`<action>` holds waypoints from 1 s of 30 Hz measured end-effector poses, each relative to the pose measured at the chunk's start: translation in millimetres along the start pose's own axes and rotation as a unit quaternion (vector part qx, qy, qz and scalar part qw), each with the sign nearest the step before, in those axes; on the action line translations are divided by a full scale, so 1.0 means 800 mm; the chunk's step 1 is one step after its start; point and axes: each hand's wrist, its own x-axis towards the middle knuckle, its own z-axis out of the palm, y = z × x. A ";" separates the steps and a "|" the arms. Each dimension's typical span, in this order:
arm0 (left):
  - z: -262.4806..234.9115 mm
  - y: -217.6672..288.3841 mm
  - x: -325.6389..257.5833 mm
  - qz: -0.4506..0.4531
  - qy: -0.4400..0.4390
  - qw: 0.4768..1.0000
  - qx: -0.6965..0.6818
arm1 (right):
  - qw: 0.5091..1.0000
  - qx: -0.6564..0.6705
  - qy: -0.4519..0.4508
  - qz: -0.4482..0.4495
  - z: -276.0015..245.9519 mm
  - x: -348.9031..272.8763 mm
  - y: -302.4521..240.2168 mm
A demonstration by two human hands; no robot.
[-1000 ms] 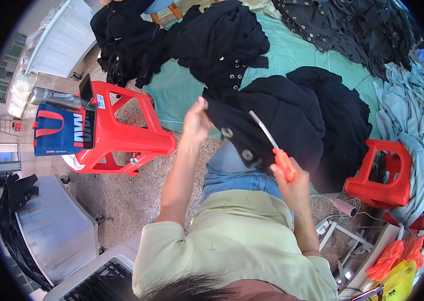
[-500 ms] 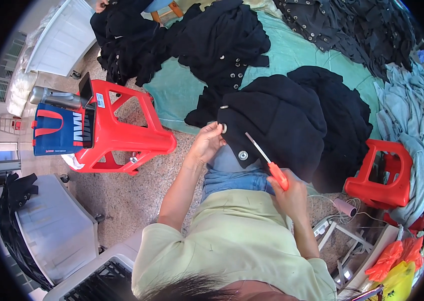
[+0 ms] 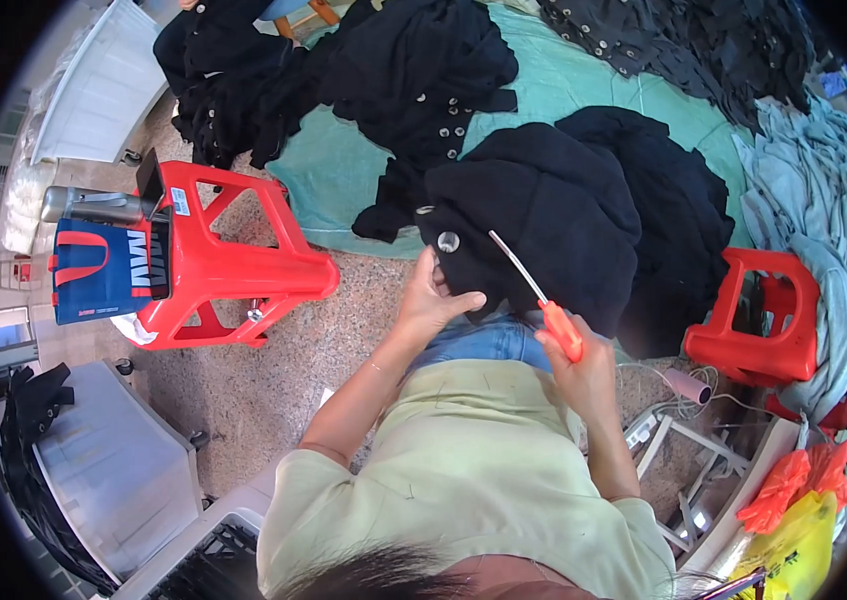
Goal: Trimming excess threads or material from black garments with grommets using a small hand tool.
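Observation:
A black garment (image 3: 543, 215) lies bunched over my lap, with round metallic buttons (image 3: 448, 242) along its left edge. My left hand (image 3: 430, 298) is at that edge, its thumb stretched across the lower corner and the index fingertip beside a button. The cloth partly hides the other fingers, which seem to grip it from beneath. In my right hand (image 3: 583, 372) is a screwdriver (image 3: 559, 330) with an orange handle and a thin metal shaft. Its tip points up and left, over the garment.
A red stool (image 3: 233, 270) at the left bears a blue bag (image 3: 103, 270) and a steel flask (image 3: 93, 205). Another red stool (image 3: 751, 315) stands at the right. Black garments (image 3: 413, 80) and grey cloth (image 3: 813, 190) lie on a green sheet (image 3: 333, 190). A pink thread cone (image 3: 688, 386) is nearby.
My left hand has let go of the upper button and slid lower, thumb now spread over the corner. The lower button is now out of sight. The screwdriver stays in my right hand.

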 end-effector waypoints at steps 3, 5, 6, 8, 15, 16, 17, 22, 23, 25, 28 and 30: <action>0.011 0.002 -0.001 0.070 0.022 0.996 0.060 | 1.000 -0.023 0.002 0.002 -0.012 -0.008 0.009; -0.008 0.006 0.007 -0.056 0.016 0.997 -0.056 | 0.999 -0.026 -0.024 0.023 -0.022 -0.017 0.013; -0.012 0.009 0.010 -0.062 0.009 0.990 -0.126 | 0.999 -0.026 -0.025 0.022 -0.028 -0.022 0.013; -0.026 0.000 0.016 -0.066 0.025 0.985 -0.156 | 0.988 -0.116 -0.102 0.032 -0.037 -0.030 0.010; -0.023 -0.004 0.008 -0.037 0.084 0.981 -0.171 | 0.976 -0.153 -0.151 0.024 -0.040 -0.035 -0.005; -0.021 -0.005 0.006 -0.029 0.094 0.982 -0.160 | 0.978 -0.157 -0.134 0.008 -0.039 -0.035 0.001; -0.013 0.004 -0.003 -0.049 0.052 0.995 -0.074 | 0.980 -0.161 -0.115 -0.010 -0.039 -0.029 0.008; 0.102 0.031 -0.034 0.137 -0.516 0.790 0.302 | 0.976 0.127 0.175 0.000 -0.062 0.034 0.017; 0.114 0.031 -0.043 0.194 -0.569 0.765 0.230 | 0.966 0.151 0.207 -0.033 -0.075 0.041 0.010; 0.114 0.049 -0.031 0.224 -0.604 0.744 0.179 | 0.955 0.120 0.264 -0.063 -0.092 0.054 0.007; 0.060 0.089 0.013 0.083 -0.299 0.947 0.086 | 0.958 0.070 0.271 -0.063 -0.104 0.068 0.017; 0.007 0.046 0.060 0.178 0.143 0.973 -0.013 | 0.963 0.068 0.256 -0.041 -0.093 0.072 0.033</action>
